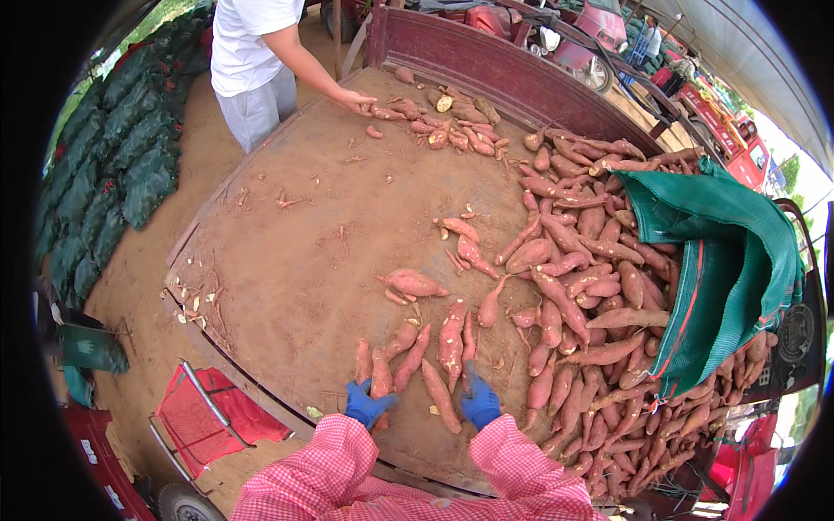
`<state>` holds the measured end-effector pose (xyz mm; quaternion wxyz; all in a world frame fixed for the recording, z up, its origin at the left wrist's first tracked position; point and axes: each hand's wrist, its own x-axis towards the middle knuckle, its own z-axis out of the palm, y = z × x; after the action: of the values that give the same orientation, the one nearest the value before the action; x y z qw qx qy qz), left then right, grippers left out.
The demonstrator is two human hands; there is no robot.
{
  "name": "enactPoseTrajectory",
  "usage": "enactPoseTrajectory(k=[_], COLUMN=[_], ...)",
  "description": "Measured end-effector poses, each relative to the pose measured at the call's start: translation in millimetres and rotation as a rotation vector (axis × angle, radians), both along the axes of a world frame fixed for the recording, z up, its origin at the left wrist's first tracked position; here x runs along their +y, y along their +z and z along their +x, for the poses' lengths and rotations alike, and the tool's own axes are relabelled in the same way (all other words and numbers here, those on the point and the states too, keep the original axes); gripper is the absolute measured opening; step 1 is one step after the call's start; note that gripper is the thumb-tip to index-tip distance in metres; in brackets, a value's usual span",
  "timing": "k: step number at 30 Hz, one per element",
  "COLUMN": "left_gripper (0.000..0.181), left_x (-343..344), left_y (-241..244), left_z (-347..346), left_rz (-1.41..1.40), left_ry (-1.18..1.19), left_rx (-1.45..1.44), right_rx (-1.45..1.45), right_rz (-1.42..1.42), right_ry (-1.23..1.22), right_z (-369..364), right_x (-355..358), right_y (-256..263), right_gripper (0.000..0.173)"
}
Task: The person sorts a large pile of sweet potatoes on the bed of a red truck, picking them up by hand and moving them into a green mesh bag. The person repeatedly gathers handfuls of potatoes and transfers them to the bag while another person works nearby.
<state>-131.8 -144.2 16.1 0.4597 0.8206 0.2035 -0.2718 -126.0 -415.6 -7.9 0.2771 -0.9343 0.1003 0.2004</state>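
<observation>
My left hand (pixel 369 402), in a blue glove, lies around the lower end of a sweet potato (pixel 381 373) near the bed's front edge. My right hand (pixel 480 398), gloved in blue too, touches the lower end of a slim sweet potato (pixel 468 338); whether it grips it is unclear. Between the hands lie a long sweet potato (pixel 441 396) and a larger one (pixel 451 342). A plump sweet potato (pixel 413 282) rests farther up. To the right rises a big heap of sweet potatoes (pixel 586 273), with a green mesh sack (pixel 723 260) over its far side.
Another person's hand (pixel 355 101) reaches to a smaller pile of sweet potatoes (pixel 469 124) at the far side. A dark red side wall (pixel 482 65) bounds the soil-covered truck bed (pixel 280 260). Filled green sacks (pixel 124 137) stand left, and a red folding chair (pixel 208 410) stands by the front edge.
</observation>
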Motion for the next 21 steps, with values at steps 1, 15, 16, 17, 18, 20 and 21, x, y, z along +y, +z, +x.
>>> enactPoseTrajectory(k=[1,15,16,17,18,20,21], left_gripper=[0.085,0.095,0.086,0.076,0.067,0.061,0.058], left_x=[2,-1,-3,-4,-2,14,21], left_y=[-1,-4,-7,-7,-7,-26,-33], left_z=[1,-2,1,3,2,-4,-4], left_rz=[0.002,-0.140,-0.149,-0.153,-0.152,-0.279,-0.347], left_ry=[-0.011,0.238,0.229,0.223,0.220,0.207,0.199], left_rx=[-0.006,0.095,0.085,0.069,0.051,0.027,0.012], right_rx=[-0.002,-0.460,-0.620,-0.676,-0.730,-0.598,-0.534], right_rz=[0.095,1.224,1.165,1.199,1.126,0.826,0.673], right_ry=[-0.043,-0.639,-0.346,-0.246,-0.319,-0.318,-0.312], right_z=[-6,101,125,147,168,162,156], right_x=[-18,-56,-40,-31,-25,-3,3], right_y=[-2,172,198,214,214,198,182], right_gripper=[0.066,0.032,0.036,0.041,0.045,0.047,0.049])
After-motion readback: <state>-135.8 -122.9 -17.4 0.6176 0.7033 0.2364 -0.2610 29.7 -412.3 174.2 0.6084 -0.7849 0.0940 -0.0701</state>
